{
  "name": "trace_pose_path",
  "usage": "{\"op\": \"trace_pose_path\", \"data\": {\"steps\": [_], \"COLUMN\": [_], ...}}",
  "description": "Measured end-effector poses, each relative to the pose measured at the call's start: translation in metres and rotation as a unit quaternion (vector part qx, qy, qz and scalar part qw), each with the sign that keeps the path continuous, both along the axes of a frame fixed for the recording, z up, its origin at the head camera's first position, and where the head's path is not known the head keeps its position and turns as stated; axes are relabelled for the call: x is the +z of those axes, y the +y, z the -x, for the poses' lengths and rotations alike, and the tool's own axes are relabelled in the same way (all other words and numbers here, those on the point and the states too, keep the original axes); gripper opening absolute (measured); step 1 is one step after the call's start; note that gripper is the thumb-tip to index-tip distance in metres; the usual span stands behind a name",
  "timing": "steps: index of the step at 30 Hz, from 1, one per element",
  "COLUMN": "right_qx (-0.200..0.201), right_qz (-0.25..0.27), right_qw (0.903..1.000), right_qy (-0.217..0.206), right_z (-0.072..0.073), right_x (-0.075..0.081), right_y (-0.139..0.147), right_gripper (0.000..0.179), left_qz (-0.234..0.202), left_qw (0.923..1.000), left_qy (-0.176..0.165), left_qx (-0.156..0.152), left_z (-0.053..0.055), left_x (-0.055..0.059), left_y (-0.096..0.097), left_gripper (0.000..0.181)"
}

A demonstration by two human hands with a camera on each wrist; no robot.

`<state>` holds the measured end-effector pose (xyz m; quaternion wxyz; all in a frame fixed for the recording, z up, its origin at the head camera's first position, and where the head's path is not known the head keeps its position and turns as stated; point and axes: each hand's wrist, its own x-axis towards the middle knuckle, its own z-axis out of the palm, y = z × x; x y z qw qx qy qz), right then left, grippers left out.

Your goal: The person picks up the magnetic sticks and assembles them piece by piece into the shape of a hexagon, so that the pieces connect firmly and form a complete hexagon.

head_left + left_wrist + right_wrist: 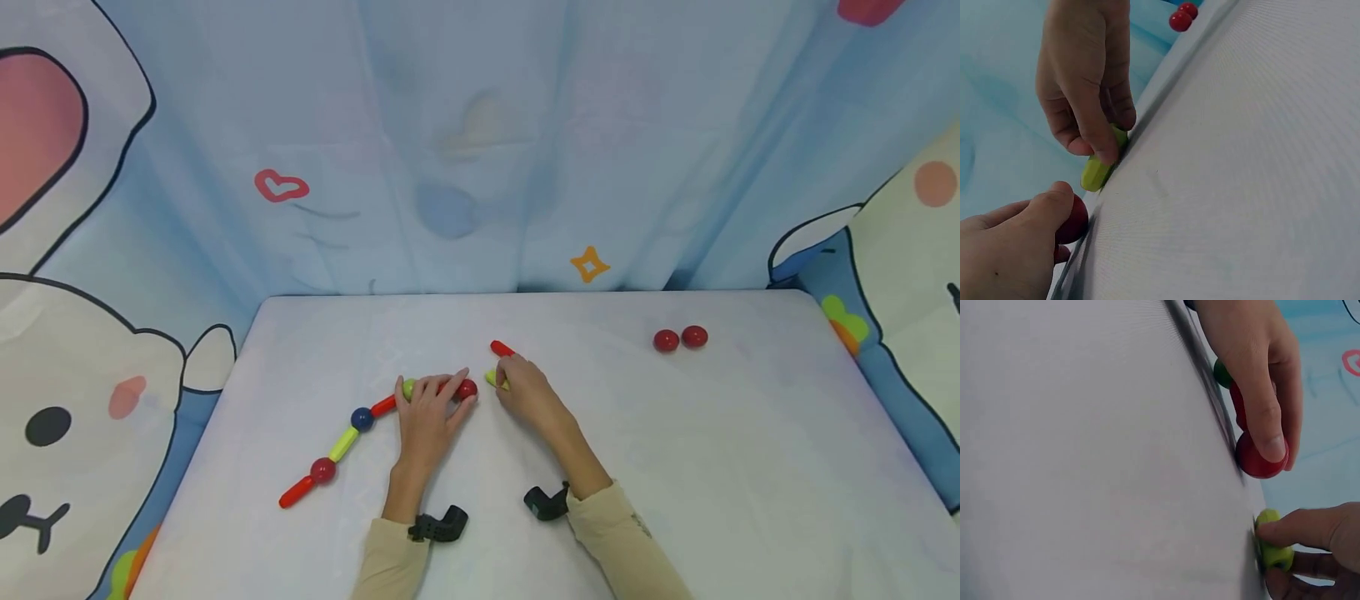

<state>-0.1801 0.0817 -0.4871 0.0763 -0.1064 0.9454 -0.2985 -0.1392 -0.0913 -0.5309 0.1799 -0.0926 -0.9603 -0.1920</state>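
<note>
My left hand (427,421) lies over the right end of a chain of coloured sticks and balls, its thumb and fingers gripping the red ball (1262,456) at that end. Just to the right, my right hand (531,398) pinches a short yellow-green stick (1099,170) between thumb and fingers, close over the table. A small gap separates this stick from the red ball. Beyond the right hand's fingers lies a loose red stick (502,348). Some of the chain is hidden under the left hand.
Leftward and nearer, the chain runs on through a blue ball (362,419), a yellow-green stick (343,444), another red ball (323,471) and a red stick (297,492). Two red balls (666,341) sit side by side at the back right of the white table (720,467).
</note>
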Motion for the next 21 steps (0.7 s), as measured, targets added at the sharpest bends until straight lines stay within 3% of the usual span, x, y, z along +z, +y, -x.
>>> {"op": "trace_pose_path", "data": {"steps": [4, 8, 15, 21], "right_qx": [-0.013, -0.006, -0.014, 0.007], "right_qz": [0.081, 0.138, 0.195, 0.219], "right_qw": [0.9959, 0.9888, 0.9776, 0.9726], "right_qy": [-0.04, -0.057, -0.076, -0.079], "right_z": [-0.001, -0.002, -0.003, -0.001], "right_x": [-0.006, -0.012, -0.02, -0.022], "right_y": [0.006, 0.013, 0.023, 0.029], "right_gripper": [0.028, 0.033, 0.033, 0.034], "left_qz": [0.006, 0.0, 0.005, 0.004], "left_qw": [1.0, 0.9999, 1.0, 1.0], "left_qy": [0.007, 0.013, -0.004, -0.002], "left_qx": [-0.004, -0.007, -0.003, 0.001], "left_z": [0.0, 0.001, 0.003, 0.002], "left_x": [0.0, 0.0, -0.001, -0.001], "left_y": [-0.001, 0.0, 0.001, 0.001], "left_gripper": [0.043, 0.042, 0.041, 0.041]}}
